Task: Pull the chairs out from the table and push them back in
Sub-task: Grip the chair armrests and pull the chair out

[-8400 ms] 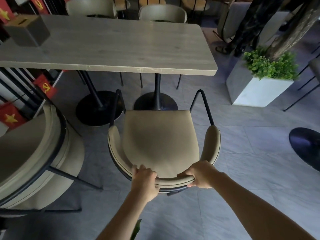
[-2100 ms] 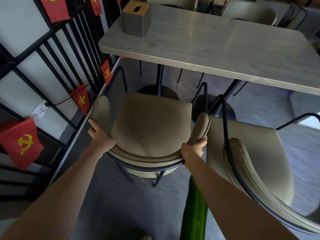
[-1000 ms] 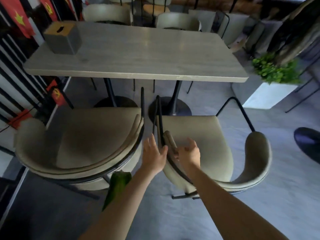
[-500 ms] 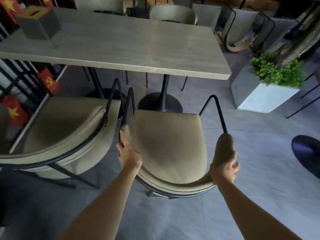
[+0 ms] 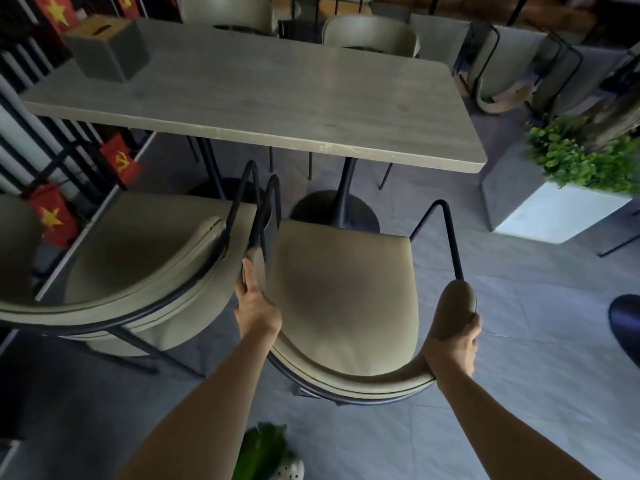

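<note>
Long counter (image 5: 277,98) with a box (image 5: 107,50) at its far left corner. Two chairs stand clear of its near edge: left chair (image 5: 138,258) and right chair (image 5: 343,299). Left hand (image 5: 256,306) and right hand (image 5: 453,344) have fingers clenched around the right chair's armrests, likely for steering it straight under.

Dim, cool light; a soft sheen lies across the desk (image 5: 277,98), brightest toward its far side. The seat of the chair (image 5: 339,299) holds a dark shadow. Wide-angle bending curves the edges; the plant (image 5: 581,157) is blurred.
</note>
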Action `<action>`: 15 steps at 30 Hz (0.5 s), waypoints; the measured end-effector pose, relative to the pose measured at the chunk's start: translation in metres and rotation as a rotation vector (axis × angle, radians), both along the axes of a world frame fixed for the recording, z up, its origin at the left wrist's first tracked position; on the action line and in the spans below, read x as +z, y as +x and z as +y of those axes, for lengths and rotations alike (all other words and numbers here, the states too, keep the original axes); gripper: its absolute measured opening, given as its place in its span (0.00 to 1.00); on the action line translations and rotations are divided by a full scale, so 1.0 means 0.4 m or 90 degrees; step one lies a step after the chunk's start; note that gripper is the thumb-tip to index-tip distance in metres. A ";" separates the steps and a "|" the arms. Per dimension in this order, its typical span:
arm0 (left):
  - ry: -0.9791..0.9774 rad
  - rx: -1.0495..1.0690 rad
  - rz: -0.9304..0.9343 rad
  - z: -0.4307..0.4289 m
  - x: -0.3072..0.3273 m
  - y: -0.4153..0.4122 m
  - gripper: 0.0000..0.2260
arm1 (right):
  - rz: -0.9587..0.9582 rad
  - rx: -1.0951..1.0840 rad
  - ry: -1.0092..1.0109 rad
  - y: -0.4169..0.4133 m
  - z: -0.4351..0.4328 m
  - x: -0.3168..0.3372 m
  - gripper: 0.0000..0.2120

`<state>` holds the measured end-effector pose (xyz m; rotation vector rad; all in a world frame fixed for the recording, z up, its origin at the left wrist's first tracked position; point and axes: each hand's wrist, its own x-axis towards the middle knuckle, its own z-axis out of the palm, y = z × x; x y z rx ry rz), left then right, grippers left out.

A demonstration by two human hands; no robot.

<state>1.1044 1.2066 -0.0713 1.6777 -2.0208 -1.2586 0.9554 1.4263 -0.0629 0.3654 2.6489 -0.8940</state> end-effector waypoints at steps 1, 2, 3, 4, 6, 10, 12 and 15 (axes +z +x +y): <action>-0.003 -0.003 -0.001 -0.010 0.000 -0.001 0.38 | -0.004 0.002 -0.007 -0.002 -0.008 0.000 0.43; -0.005 -0.004 -0.001 -0.020 -0.001 -0.004 0.38 | -0.007 0.007 -0.012 -0.004 -0.017 0.000 0.44; -0.004 -0.007 0.001 -0.031 -0.001 -0.006 0.39 | -0.008 0.014 -0.014 -0.006 -0.027 -0.001 0.45; -0.001 -0.010 0.002 -0.042 -0.001 -0.010 0.39 | -0.007 0.020 -0.017 -0.011 -0.037 -0.001 0.45; -0.010 -0.016 -0.009 -0.061 0.001 -0.016 0.39 | -0.012 0.028 -0.026 -0.021 -0.054 -0.003 0.46; 0.009 -0.027 -0.019 -0.101 0.004 -0.024 0.40 | -0.026 0.028 -0.023 -0.032 -0.087 -0.008 0.47; 0.009 -0.031 -0.023 -0.119 0.003 -0.028 0.41 | -0.030 0.028 -0.020 -0.035 -0.099 -0.008 0.47; 0.012 -0.036 -0.023 -0.140 -0.001 -0.035 0.41 | -0.037 0.038 -0.011 -0.042 -0.113 -0.005 0.48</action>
